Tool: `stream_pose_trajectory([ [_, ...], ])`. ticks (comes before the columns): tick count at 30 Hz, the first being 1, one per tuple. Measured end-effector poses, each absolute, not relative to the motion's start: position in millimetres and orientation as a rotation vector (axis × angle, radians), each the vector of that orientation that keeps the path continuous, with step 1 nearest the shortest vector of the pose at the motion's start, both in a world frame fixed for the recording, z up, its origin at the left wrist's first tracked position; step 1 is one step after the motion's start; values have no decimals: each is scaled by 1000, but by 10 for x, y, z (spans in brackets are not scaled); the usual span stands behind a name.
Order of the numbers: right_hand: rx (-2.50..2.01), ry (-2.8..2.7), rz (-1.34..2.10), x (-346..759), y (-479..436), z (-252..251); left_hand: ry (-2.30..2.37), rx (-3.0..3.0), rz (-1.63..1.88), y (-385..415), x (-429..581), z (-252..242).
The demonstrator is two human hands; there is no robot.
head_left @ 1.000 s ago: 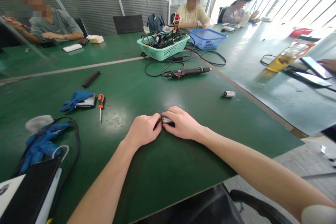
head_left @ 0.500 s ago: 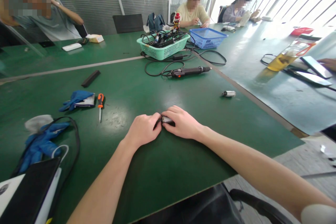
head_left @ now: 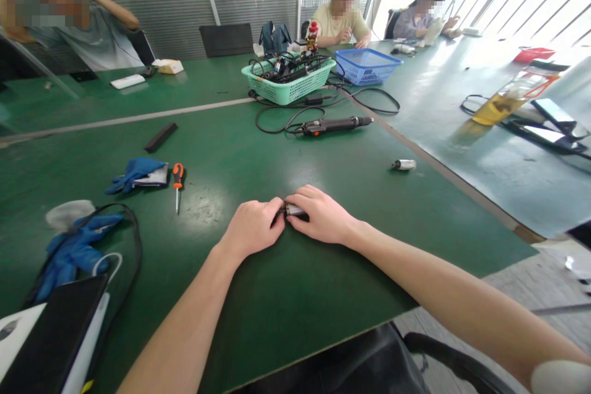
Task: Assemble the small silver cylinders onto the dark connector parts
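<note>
My left hand (head_left: 252, 226) and my right hand (head_left: 318, 215) meet just above the green table (head_left: 295, 295), thumbs and fingers closed. Between them is a silver metal cylinder (head_left: 293, 210), like a small motor, lying sideways with my right hand around it. A dark piece (head_left: 277, 217) shows under the left fingers; whether it is joined to the cylinder is hidden. Further right on the table lies a similar silver cylinder (head_left: 405, 164) with a dark end. Beyond my hands lies a black electric screwdriver (head_left: 332, 126) with its cable.
An orange-handled screwdriver (head_left: 178, 178), blue gloves (head_left: 76, 255), a black bar (head_left: 160, 136) and a phone (head_left: 58, 332) are on the left. A green basket (head_left: 289, 89) of tools and a blue basket (head_left: 368, 68) stand behind. A bottle (head_left: 498, 108) is right; co-workers sit around.
My hands stay closed around the same parts with almost no movement. The view shifts very slightly. At the right edge, another person's hand by the phones has gone out of sight.
</note>
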State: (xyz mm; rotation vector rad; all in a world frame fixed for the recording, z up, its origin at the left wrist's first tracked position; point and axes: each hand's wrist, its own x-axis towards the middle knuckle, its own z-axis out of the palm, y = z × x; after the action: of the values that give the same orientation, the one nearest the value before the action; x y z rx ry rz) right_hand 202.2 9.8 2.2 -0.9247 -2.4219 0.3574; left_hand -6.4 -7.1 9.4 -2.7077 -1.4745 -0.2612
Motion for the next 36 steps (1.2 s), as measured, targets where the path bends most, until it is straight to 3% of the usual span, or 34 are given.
stream_pose_trajectory([
  [36,-929,-2438,384,2023,106,44,-1511,-2684,-239,-77,-62,70],
])
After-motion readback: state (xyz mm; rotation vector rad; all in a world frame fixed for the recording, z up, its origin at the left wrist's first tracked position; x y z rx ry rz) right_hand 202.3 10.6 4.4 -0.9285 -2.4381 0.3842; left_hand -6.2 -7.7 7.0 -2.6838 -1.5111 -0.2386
